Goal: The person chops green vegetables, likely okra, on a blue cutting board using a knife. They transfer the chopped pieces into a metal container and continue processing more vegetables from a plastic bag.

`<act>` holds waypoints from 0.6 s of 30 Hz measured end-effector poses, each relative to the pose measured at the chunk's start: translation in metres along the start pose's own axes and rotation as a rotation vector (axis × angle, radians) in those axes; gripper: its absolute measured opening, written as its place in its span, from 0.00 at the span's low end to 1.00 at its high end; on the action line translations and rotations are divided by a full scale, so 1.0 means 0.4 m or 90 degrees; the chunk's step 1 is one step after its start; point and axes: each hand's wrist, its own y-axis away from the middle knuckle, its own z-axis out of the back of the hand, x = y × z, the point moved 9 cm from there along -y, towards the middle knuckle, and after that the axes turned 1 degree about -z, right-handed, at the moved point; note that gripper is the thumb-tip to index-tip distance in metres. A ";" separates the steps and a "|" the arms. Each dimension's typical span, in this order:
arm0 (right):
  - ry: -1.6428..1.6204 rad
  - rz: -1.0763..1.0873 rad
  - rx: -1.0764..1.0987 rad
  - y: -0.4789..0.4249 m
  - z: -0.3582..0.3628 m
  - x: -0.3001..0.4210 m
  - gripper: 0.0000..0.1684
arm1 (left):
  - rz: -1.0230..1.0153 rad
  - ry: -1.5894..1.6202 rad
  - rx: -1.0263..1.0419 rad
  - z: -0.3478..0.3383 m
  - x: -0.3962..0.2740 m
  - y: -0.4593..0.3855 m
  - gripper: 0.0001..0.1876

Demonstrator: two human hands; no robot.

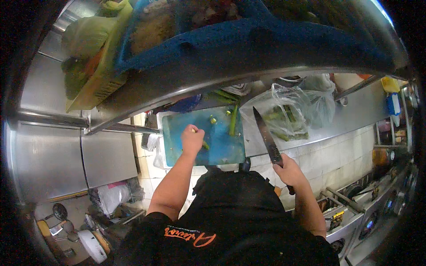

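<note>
Closed over a small pale green vegetable piece [193, 130], my left hand [192, 138] is above the left part of a blue-green cutting board [173, 154]. A short green piece [206, 145] lies on the board beside that hand. Small cut bits [213, 120] lie near the board's far side, and a long green stalk [234, 121] lies at its right. My right hand [289, 169] grips the handle of a large kitchen knife [266, 134], off to the right of the board, with the blade pointing away from me.
A metal shelf [186, 89] holding blue crates [213, 36] and a yellow-green basket [106, 79] overhangs the far side. Clear plastic bags [288, 109] with green vegetables lie on the steel counter [352, 113] right of the board. A stove [366, 216] stands at the lower right.
</note>
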 end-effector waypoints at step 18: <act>-0.073 -0.069 -0.027 0.048 0.013 -0.084 0.20 | -0.155 0.051 0.256 -0.096 -0.415 -0.328 0.30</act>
